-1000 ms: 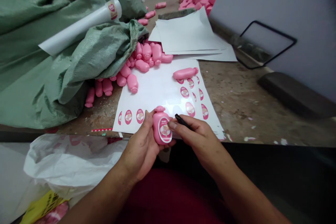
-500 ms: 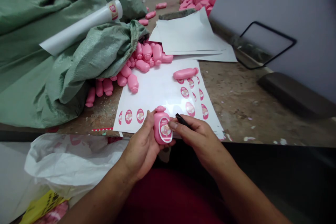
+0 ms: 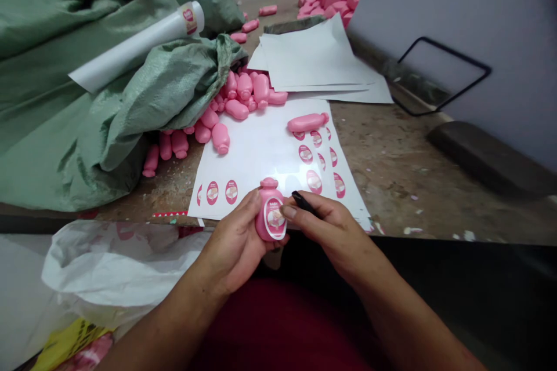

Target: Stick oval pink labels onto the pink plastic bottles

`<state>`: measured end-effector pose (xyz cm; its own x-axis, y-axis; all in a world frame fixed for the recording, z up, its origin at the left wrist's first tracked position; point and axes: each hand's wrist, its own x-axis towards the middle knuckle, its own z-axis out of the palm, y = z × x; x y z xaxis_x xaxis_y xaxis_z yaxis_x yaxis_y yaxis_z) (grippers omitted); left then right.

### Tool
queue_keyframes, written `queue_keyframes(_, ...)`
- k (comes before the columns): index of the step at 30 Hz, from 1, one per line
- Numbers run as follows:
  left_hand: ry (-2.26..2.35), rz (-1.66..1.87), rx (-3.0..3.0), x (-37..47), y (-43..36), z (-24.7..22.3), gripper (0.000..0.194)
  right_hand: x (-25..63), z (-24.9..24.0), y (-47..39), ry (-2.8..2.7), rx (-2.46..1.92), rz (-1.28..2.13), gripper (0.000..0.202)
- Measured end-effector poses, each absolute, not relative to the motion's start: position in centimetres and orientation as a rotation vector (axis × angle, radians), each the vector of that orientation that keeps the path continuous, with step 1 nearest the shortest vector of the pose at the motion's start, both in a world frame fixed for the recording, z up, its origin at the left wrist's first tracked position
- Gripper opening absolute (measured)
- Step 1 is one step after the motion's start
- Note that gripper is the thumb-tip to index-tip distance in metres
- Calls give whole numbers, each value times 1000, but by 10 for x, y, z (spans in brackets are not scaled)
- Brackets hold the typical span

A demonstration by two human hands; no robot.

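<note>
My left hand point(image 3: 237, 237) is closed round a small pink bottle point(image 3: 263, 221), held almost upright at the table's front edge. On its front is an oval label point(image 3: 275, 215) with "BABY" printed on it. My right hand point(image 3: 331, 223) grips a slim black tool point(image 3: 303, 203), its kind unclear, while the thumb presses on the label's right side. Behind the hands lies a sticker sheet point(image 3: 252, 151) with several oval labels still on it. Another pink bottle point(image 3: 307, 122) rests on that sheet.
A green woven sack point(image 3: 108, 127) spills several pink bottles point(image 3: 237, 109) at the left, with a white paper roll point(image 3: 139, 46) on it. White sheets point(image 3: 313, 61) lie farther back. A black wire frame point(image 3: 444, 75) stands right. Below the edge hangs a white plastic bag point(image 3: 108, 266).
The bottle has turned slightly in my left hand and dropped a little. My right thumb stays against the label; the surroundings look the same.
</note>
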<state>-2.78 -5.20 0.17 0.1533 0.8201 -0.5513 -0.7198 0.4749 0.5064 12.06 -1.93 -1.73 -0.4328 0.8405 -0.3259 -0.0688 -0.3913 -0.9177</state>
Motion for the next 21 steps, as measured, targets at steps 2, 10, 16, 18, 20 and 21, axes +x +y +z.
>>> queue_keyframes(2, 864, 1106, 102, -28, -51, 1, 22, 121, -18, -19, -1177, -1117, 1875, 31)
queue_keyframes(10, 873, 1144, 79, -27, -50, 5, 25, 119, -19, -20, -1232, -1119, 1842, 32)
queue_keyframes(16, 886, 1145, 90, -26, -51, 6, 26, 118, -20, -20, -1251, -1129, 1802, 31)
queue_keyframes(18, 882, 1143, 87, -26, -51, 6, 26, 118, -20, -20, -1243, -1131, 1792, 30)
queue_keyframes(20, 885, 1137, 79, -25, -51, 5, 26, 118, -20, -20, -1230, -1135, 1791, 30)
queue_keyframes(21, 889, 1135, 77, -25, -51, 5, 26, 118, -20, -20, -1226, -1133, 1796, 30)
